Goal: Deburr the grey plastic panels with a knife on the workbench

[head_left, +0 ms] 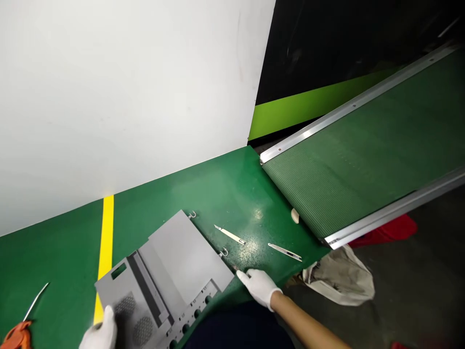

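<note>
Your left hand (99, 332), in a white glove, sits at the near edge of the view against the near-left edge of a grey perforated sheet-metal panel (181, 252). The frame cuts it off, so you can't tell whether it is gripping. Your right hand (258, 287), also gloved, lies just beside the panel's right corner, its fingers pressed together and pointing left. Whether they pinch anything there is too small to tell.

The panel lies flat on a green workbench (203, 194), across a yellow stripe (106, 237). Two small metal hooks (224, 252) sit at its far-right edge. To the right lie two utility knives (230, 235), well clear of your glove. At the far left, a screwdriver with an orange handle (14, 337) rests on the bench.

Farther right, a green conveyor belt (348, 165) with aluminium side rails meets the bench. A beige cloth bag (339, 276) and a red cloth (385, 230) lie on the floor beyond the bench edge. A white wall (109, 97) rises behind.
</note>
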### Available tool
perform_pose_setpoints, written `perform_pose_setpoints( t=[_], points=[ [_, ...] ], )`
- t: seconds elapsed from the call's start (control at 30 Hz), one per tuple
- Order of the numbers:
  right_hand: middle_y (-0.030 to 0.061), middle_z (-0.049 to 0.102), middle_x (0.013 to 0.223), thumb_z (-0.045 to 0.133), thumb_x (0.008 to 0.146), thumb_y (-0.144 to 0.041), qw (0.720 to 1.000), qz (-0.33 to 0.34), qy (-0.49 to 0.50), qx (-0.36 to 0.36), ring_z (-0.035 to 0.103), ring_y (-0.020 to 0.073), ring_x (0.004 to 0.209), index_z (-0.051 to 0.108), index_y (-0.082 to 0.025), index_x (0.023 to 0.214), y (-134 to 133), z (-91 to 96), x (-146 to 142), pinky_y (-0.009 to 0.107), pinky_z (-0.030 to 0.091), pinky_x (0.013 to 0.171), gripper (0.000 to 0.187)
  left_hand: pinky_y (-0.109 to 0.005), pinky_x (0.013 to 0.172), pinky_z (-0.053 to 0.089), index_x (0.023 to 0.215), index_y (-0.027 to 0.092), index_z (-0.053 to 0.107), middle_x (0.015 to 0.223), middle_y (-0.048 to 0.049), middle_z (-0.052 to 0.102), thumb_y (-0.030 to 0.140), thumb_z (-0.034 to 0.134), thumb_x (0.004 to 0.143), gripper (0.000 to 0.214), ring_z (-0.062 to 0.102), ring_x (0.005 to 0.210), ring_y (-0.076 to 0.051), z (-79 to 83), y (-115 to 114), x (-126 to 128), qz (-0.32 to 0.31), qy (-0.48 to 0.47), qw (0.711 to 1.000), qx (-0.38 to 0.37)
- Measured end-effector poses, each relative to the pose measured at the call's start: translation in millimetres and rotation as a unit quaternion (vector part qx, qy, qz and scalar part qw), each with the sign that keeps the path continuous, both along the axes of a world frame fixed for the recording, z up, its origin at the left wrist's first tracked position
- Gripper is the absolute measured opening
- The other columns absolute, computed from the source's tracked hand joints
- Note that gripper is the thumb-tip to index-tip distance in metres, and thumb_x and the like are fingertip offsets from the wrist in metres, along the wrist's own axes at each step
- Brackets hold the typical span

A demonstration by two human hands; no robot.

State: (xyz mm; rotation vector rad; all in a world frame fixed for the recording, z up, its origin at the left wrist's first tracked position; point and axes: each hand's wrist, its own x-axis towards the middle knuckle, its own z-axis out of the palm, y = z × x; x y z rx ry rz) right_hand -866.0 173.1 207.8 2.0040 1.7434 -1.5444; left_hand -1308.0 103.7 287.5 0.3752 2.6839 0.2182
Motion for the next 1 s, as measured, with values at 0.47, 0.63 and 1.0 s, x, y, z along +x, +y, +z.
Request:
perform_pose_setpoints(
  t=[0.47,0.63,1.0],
  points=[
    [0.0210,0.077,0.106,0.027,0.100,-0.068,0.994,0.097,-0.054,0.024,0.073,0.0354,0.104,0.073,-0.017,0.102,32,11.1,-40,0.046,0.053,0.090,0.069,-0.047,0.124,0.030,0.116,0.021,0.069,0.139,-0.0166,0.063,0.045,0.060,0.092,0.035,0.051,0.137,-0.036,-21.0,123,121,-0.339,-0.014,0.916,0.215],
    [0.0226,0.077,0.100,0.025,0.101,-0.064,0.989,0.124,-0.071,0.044,0.074,0.0368,0.101,0.073,-0.013,0.103,34,7.0,-44,0.047,0.053,0.089,0.070,-0.039,0.112,0.039,0.081,0.025,0.075,0.096,-0.0120,0.073,0.039,0.080,0.079,0.015,0.063,0.109,-0.034,-39.2,170,182,-0.463,-0.290,0.806,0.225],
    [0.0214,0.077,0.102,0.024,0.099,-0.071,0.990,0.125,-0.054,0.033,0.074,0.0385,0.102,0.074,-0.016,0.101,39,1.6,-39,0.049,0.055,0.089,0.074,-0.048,0.094,0.048,0.059,0.023,0.065,0.053,-0.0083,0.059,0.073,0.060,0.081,0.055,0.066,0.075,-0.031,-82.0,221,221,-0.650,-0.254,0.702,-0.142]
  ],
)
